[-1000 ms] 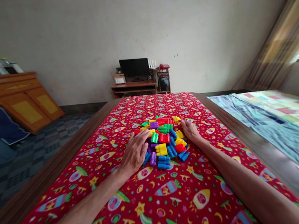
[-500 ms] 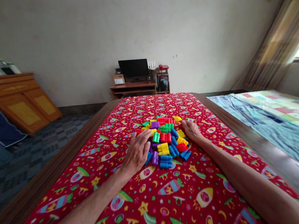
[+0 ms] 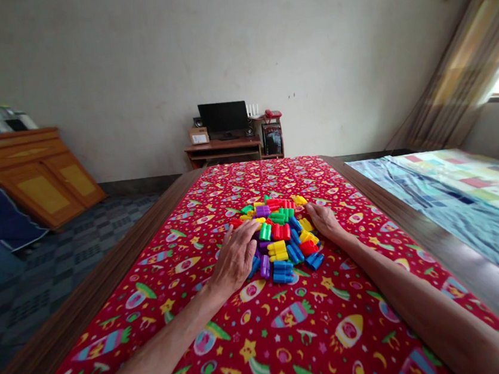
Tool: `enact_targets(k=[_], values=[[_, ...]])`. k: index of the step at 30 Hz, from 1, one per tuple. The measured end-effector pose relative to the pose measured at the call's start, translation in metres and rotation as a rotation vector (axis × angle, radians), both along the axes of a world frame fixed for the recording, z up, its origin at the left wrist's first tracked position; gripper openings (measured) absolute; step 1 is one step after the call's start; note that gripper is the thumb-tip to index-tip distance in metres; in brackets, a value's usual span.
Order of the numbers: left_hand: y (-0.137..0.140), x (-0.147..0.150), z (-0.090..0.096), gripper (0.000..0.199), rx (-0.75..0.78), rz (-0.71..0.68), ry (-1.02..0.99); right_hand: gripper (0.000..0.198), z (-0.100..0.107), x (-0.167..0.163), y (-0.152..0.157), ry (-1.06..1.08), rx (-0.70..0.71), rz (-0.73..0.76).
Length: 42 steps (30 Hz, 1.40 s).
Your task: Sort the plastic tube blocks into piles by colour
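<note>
A loose pile of plastic building blocks, each shaped like joined tubes, lies on the red patterned cloth (image 3: 285, 339). Among them are a green block (image 3: 265, 231), a yellow block (image 3: 277, 250), a purple block (image 3: 264, 266), a red block (image 3: 280, 231) and a blue block (image 3: 282, 271). My left hand (image 3: 237, 254) rests against the pile's left side, fingers stretched forward and partly covering some blocks. At the right edge, my right hand (image 3: 324, 219) lies beside the yellow blocks with its fingers extended. Neither hand visibly grips a block.
The cloth covers a long table with dark wooden edges (image 3: 147, 240). Beyond it stands a desk (image 3: 222, 145) with a monitor (image 3: 223, 116). A wooden cabinet (image 3: 41, 180) is at left, and a bed (image 3: 471, 198) lies along the right side.
The view has shifted slightly, so the cloth and pile appear a little lower and to the right. Both hands keep about the same places beside the blocks.
</note>
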State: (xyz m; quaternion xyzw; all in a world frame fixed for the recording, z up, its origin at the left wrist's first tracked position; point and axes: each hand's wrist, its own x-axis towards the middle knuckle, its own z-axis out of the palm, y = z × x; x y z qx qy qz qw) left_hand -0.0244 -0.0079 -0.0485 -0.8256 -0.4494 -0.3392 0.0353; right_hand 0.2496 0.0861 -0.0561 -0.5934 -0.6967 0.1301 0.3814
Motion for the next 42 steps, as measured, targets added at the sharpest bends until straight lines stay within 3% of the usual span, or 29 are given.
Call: enact_targets(k=[5, 10, 18, 24, 27, 30, 34, 42], values=[[0.001, 0.000, -0.001, 0.043, 0.009, -0.002, -0.005, 0.043, -0.001, 0.002, 0.002, -0.037, 0.000, -0.021], [0.002, -0.002, -0.004, 0.043, 0.035, 0.000, 0.002, 0.031, -0.003, 0.005, 0.008, -0.028, 0.020, -0.001], [0.005, -0.004, -0.007, 0.044, 0.010, -0.010, 0.003, 0.036, -0.010, 0.015, 0.021, 0.033, 0.043, 0.015], [0.003, -0.004, -0.005, 0.045, -0.053, -0.004, 0.065, 0.037, -0.018, 0.015, 0.021, -0.126, 0.098, -0.013], [0.003, -0.005, -0.006, 0.045, -0.054, 0.000, 0.087, 0.045, -0.010, 0.013, 0.031, -0.224, 0.099, 0.022], [0.006, -0.007, -0.009, 0.046, -0.043, -0.004, 0.095, 0.050, 0.007, 0.012, 0.050, -0.373, 0.052, 0.151], [0.008, -0.009, -0.014, 0.047, -0.014, -0.020, 0.096, 0.042, 0.023, 0.018, 0.069, -0.427, -0.046, 0.280], [0.008, -0.012, -0.018, 0.048, 0.004, 0.001, 0.098, 0.037, 0.017, 0.080, 0.071, -0.337, -0.045, -0.226]])
